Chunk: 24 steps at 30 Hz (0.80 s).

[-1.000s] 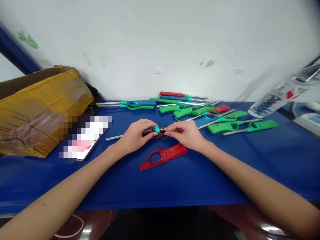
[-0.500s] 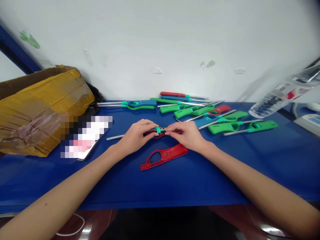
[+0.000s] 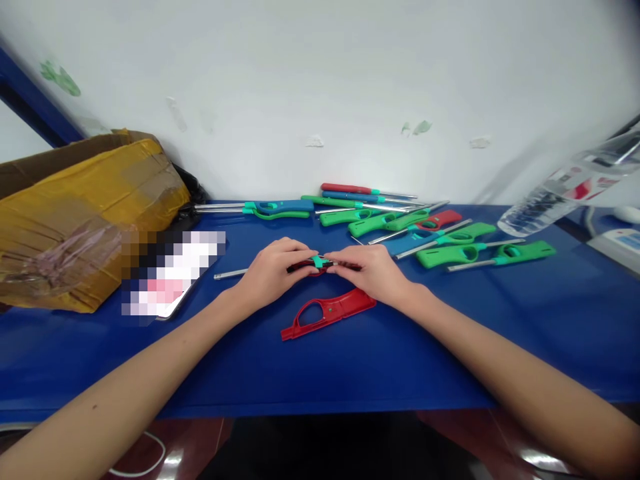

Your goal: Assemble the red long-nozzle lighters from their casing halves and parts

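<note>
Both my hands close on one opened gas lighter (image 3: 320, 263), red with a teal trigger and dark inner parts. My left hand (image 3: 273, 270) pinches its front part, and the metal tube sticks out to the left beyond the fingers. The fingertips of my right hand (image 3: 370, 267) press together at the inner parts just right of the trigger; exactly what they pinch is hidden. Below the hands, a loose red half shell (image 3: 345, 308) with an oval trigger opening lies on the blue table (image 3: 320, 373).
Several green, blue and red lighters (image 3: 445, 255) lie along the back right. A few more lighters (image 3: 285, 208) rest at the back left. A taped carton (image 3: 90, 227) and a phone (image 3: 175, 303) stand left; a water bottle (image 3: 565, 187) is at right.
My right fingertips have shifted slightly left, closer to the teal trigger. The left hand keeps its hold, and the loose red shell has stayed in place.
</note>
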### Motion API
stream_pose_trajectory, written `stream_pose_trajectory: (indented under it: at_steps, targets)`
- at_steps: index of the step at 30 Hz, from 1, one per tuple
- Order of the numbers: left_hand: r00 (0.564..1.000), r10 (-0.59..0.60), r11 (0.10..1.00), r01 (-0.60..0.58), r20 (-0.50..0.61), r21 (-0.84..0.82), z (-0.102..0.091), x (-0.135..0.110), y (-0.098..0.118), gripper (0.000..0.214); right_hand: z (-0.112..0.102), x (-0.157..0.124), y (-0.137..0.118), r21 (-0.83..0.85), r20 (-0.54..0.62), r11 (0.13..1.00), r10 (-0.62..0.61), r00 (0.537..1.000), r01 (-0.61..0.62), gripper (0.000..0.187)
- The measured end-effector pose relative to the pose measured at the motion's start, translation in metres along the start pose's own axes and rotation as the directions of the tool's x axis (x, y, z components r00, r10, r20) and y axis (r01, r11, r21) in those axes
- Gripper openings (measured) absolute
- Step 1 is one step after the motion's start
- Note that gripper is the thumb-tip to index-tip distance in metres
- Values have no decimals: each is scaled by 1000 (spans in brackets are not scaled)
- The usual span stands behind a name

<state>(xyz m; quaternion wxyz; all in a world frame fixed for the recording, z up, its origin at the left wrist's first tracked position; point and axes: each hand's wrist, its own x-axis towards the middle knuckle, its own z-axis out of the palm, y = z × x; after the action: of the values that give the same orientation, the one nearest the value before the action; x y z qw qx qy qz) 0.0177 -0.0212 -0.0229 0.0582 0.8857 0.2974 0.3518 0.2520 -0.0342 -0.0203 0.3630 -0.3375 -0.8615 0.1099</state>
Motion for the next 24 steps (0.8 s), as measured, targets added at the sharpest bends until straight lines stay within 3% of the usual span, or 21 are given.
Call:
stream_pose_trajectory:
  at_steps: [10, 20, 24]
  targets:
    - [999, 37, 999, -37, 27, -18, 0, 1, 1, 24, -3, 7, -2, 75, 64, 992, 94, 993, -99, 15]
    - [999, -19, 1000, 19, 28, -24, 0, 1, 1, 25, -2, 7, -7, 117, 34, 976, 182, 983, -184, 11]
    - [993, -70, 997, 73, 94, -32, -9, 4, -1, 39, -1, 7, -6, 158, 33, 965, 207, 978, -210, 11]
